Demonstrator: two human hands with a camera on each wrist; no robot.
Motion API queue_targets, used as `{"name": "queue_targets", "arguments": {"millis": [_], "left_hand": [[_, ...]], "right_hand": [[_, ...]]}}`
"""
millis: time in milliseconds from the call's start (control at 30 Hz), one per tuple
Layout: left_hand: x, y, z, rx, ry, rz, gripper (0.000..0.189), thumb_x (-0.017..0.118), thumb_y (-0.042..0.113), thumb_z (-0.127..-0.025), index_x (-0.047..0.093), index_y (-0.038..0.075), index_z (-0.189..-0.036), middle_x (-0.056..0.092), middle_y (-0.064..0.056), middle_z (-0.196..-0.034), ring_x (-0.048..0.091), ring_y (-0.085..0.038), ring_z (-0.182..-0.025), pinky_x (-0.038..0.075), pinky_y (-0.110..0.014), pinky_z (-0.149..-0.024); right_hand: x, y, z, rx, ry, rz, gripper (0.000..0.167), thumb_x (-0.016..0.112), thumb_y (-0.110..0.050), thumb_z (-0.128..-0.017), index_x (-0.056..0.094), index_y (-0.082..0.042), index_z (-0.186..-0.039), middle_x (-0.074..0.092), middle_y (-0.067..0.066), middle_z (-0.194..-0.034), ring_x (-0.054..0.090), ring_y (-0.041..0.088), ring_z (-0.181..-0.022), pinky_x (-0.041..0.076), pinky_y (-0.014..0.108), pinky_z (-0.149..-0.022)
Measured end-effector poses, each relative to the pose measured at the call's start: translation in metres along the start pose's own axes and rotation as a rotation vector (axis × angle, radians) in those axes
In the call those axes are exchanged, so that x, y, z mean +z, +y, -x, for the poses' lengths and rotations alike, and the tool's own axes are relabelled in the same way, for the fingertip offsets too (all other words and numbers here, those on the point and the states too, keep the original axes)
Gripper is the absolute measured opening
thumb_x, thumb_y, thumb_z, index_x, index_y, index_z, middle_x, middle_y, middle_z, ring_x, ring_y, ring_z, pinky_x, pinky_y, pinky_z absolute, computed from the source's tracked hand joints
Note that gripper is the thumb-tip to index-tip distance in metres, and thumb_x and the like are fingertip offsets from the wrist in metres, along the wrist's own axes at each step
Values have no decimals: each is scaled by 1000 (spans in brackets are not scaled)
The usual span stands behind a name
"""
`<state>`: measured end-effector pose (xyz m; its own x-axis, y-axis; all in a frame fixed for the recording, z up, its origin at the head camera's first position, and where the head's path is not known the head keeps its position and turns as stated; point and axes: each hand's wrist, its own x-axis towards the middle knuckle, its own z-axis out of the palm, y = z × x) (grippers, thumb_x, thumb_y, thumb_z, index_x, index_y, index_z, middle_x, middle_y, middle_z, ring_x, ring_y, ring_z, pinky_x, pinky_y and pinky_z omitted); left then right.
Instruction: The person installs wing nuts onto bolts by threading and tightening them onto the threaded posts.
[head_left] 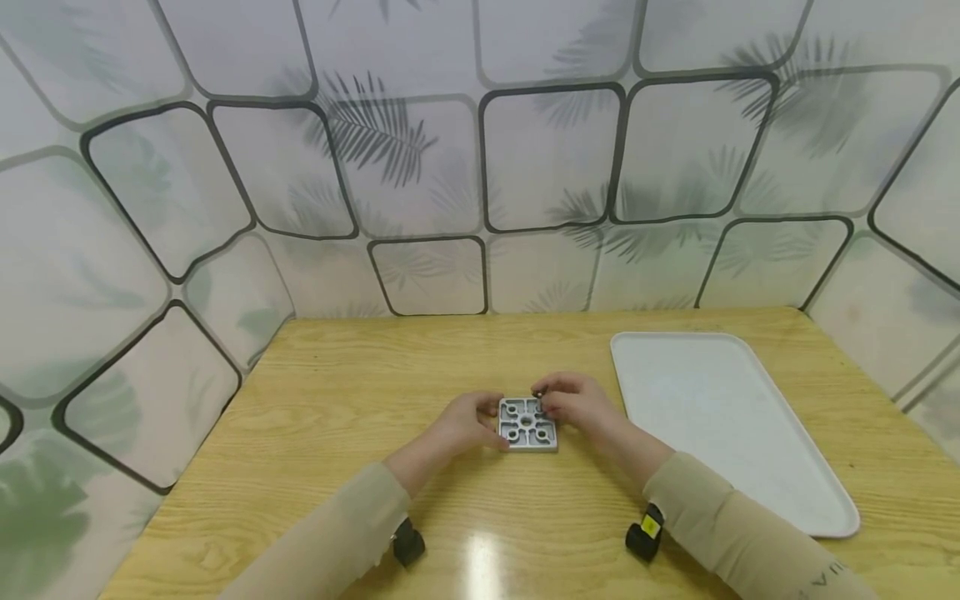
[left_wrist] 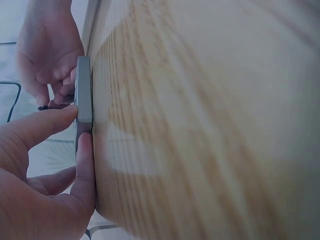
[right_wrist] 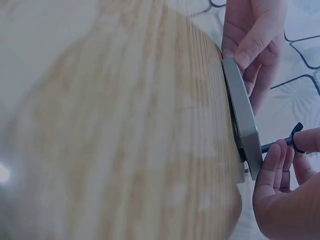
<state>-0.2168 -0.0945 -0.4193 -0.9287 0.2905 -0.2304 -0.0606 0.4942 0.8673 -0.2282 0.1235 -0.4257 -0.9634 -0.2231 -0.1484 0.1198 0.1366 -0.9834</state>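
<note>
A square grey metal plate (head_left: pixel 527 422) with ribs and round bosses lies on the wooden table. Thumb and fingers of my left hand (head_left: pixel 468 423) grip its left side; in the left wrist view the thumb (left_wrist: pixel 60 122) is at its top edge. At the far right corner, my right hand (head_left: pixel 581 404) pinches the winged head of a black wing screw (right_wrist: pixel 298 131). The right wrist view shows its threaded shaft standing upright from the plate's corner, with several fingertips beside it. The screw's lower end is hidden by the plate.
A white rectangular tray (head_left: pixel 720 417) lies on the table (head_left: pixel 360 367) to the right, close to my right forearm. Patterned fabric (head_left: pixel 547 167) with rounded outlines and leaves stands behind and along both sides. Small black devices hang under both wrists.
</note>
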Motion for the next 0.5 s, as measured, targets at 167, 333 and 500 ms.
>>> {"name": "queue_targets", "arguments": {"millis": [167,333,500], "left_hand": [[0,0,0,4,1,-2,82,87,-8,-76,54,-5,-150,67,-17,-125,67,-20,-97,59,-30,-89],[0,-2,-1,-4,-3,0,82,87,-7,-75,53,-5,-150,67,-17,-126,66,-19,-96,58,-29,-89],[0,-1,-1,-8,-2,-1,82,87,-7,-75,54,-4,-150,67,-16,-125,65,-19,-96,58,-30,-89]], "right_hand": [[0,3,1,-28,-4,23,34,65,-1,-92,66,12,-124,72,9,-111,61,6,-90,55,19,-78],[1,4,1,-19,23,60,33,68,-3,-93,66,10,-124,72,11,-112,61,6,-90,55,18,-78],[1,3,1,1,31,77,38,69,-2,-93,62,8,-129,70,10,-107,62,9,-88,55,20,-77]]}}
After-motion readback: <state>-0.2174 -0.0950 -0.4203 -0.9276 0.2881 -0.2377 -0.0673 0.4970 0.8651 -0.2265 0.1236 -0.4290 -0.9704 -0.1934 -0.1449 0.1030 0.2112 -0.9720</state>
